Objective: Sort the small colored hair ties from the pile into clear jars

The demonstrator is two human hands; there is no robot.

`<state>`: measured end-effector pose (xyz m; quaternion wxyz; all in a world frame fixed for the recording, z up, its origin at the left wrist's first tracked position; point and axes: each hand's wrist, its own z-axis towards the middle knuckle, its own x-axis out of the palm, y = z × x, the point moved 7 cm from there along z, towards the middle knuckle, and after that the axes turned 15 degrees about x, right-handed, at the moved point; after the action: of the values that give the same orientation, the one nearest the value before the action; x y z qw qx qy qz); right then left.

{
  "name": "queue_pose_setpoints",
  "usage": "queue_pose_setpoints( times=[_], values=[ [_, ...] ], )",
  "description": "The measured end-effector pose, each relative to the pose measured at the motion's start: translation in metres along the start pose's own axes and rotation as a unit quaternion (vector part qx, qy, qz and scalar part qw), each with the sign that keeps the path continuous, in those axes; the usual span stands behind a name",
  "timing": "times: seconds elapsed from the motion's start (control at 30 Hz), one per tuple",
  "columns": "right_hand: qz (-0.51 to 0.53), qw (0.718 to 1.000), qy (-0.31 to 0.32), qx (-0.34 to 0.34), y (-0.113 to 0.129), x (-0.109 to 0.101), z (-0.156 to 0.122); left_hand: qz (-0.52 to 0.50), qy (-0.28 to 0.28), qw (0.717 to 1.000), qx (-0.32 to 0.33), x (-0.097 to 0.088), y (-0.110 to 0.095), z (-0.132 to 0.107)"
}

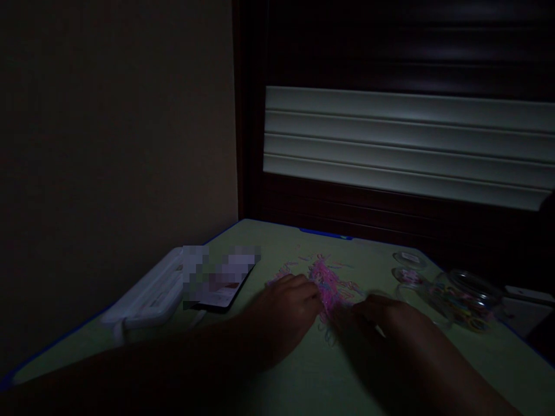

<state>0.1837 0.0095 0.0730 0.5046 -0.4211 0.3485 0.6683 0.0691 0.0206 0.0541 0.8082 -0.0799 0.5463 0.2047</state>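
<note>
The left hand (291,312), curled, and right hand (396,323), half-curled, flank a loose heap of thin pink looped strands (325,282) (some bluish) on the pale green surface (303,388); I cannot tell if they grip any. The step looks like picking through strands, next calling for a light touch. A clear rounded container (472,299) sits right of the heap.

This looks like a room in a home, dimly lit; a plain wall (117,144) meets dark woodwork (390,63) set with pale slats (390,138), perhaps a door or wardrobe; a small blue-edged table (264,234) fills the corner. Everyday things lie on it: a phone (220,296); a clear jar (474,292) of coloured bands; a loose pink pile (325,283) of small loops.
</note>
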Motion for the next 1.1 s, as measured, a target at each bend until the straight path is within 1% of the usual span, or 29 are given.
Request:
queue_pose_setpoints(
  times=[0.07, 0.13, 0.23, 0.3, 0.4, 0.5, 0.63, 0.73, 0.87, 0.93, 1.0, 1.1],
  values=[
    [0.004, 1.000, 0.013, -0.007, 0.001, 0.000, 0.000, 0.030, 0.029, 0.999, -0.020, -0.001, 0.004, -0.001],
    [0.011, 0.999, 0.041, -0.012, 0.002, 0.000, 0.000, 0.029, 0.042, 0.998, -0.032, 0.001, 0.008, -0.002],
    [0.016, 0.996, 0.087, -0.001, 0.002, 0.002, 0.001, -0.001, 0.043, 0.998, -0.044, 0.005, 0.013, -0.004],
    [0.023, 0.994, 0.103, 0.011, 0.002, 0.002, 0.000, -0.021, 0.035, 0.998, -0.048, 0.007, 0.014, -0.005],
    [0.032, 0.994, 0.099, 0.035, 0.002, 0.001, 0.000, -0.036, 0.029, 0.998, -0.038, 0.007, 0.012, -0.005],
    [0.027, 0.994, 0.088, 0.059, 0.000, 0.000, 0.001, -0.039, 0.044, 0.998, -0.034, 0.010, 0.008, -0.007],
    [0.036, 0.994, 0.099, 0.026, 0.001, 0.003, 0.001, -0.036, 0.054, 0.997, -0.049, 0.016, 0.009, -0.011],
    [0.025, 0.996, 0.089, 0.018, 0.000, 0.003, 0.001, -0.037, 0.047, 0.997, -0.046, 0.020, 0.011, -0.013],
    [0.024, 0.995, 0.092, 0.025, 0.001, 0.002, 0.000, -0.044, 0.036, 0.997, -0.047, 0.022, 0.014, -0.013],
    [0.027, 0.994, 0.103, 0.028, 0.003, 0.003, -0.001, -0.039, 0.035, 0.997, -0.050, 0.023, 0.016, -0.013],
    [0.025, 0.992, 0.118, 0.037, 0.003, 0.003, -0.001, -0.026, 0.039, 0.998, -0.049, 0.025, 0.017, -0.013],
    [0.023, 0.991, 0.113, 0.065, 0.002, 0.001, -0.001, 0.013, 0.059, 0.997, -0.053, 0.027, 0.016, -0.014]
  ],
)
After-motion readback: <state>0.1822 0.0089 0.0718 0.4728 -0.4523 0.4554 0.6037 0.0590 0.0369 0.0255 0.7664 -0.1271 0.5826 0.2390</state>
